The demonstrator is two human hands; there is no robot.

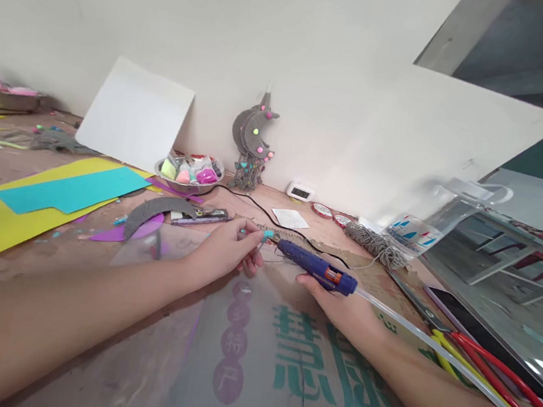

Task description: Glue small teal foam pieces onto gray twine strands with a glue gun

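There are two bare hands, one left (229, 245) and one right (341, 302), one dark-blue plastic glue gun (304, 260), one long translucent glue stick (397, 317), two round metal bowls (187, 187), one grey crescent-shaped ornament (249, 129), one rectangular white board (135, 113), one small white digital clock (300, 191), one clear plastic jug (435, 220) and one black-screened phone (479, 329).

Bare-armed and bare-handed
The left forearm (100, 307) is smooth and long, tapering to a slim wrist (184, 272); the left hand (225, 247) has slender fingers (252, 269). The right forearm (431, 394) tapers likewise, the right hand (345, 309) showing a rounded thumb (309, 282); nails are too small to make out.
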